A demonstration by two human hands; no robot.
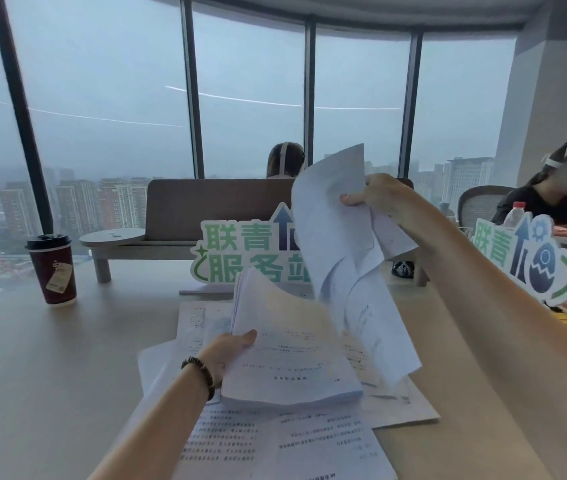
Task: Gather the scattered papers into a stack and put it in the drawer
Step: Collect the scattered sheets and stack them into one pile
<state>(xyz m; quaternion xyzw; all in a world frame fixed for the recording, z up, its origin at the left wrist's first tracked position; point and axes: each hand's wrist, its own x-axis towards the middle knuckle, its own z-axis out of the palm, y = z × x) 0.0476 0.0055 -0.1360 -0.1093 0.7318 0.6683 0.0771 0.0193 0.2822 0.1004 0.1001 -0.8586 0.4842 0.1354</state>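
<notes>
My left hand (232, 353) grips the left edge of a thick stack of printed papers (292, 355), held just above the desk with its far end curling upward. High over the desk, my right hand (379, 199) pinches a few loose sheets (341, 244) that hang down and bend, their lower ends reaching the right side of the stack. Several more printed sheets (275, 441) lie scattered flat on the pale desk (50, 375) under and around the stack. No drawer is in view.
A dark red paper cup with a black lid (52, 270) stands at the far left of the desk. Two green-and-white standing signs (240, 254) (528, 261) stand behind the papers. A bench (185, 216) and two seated people are beyond the desk.
</notes>
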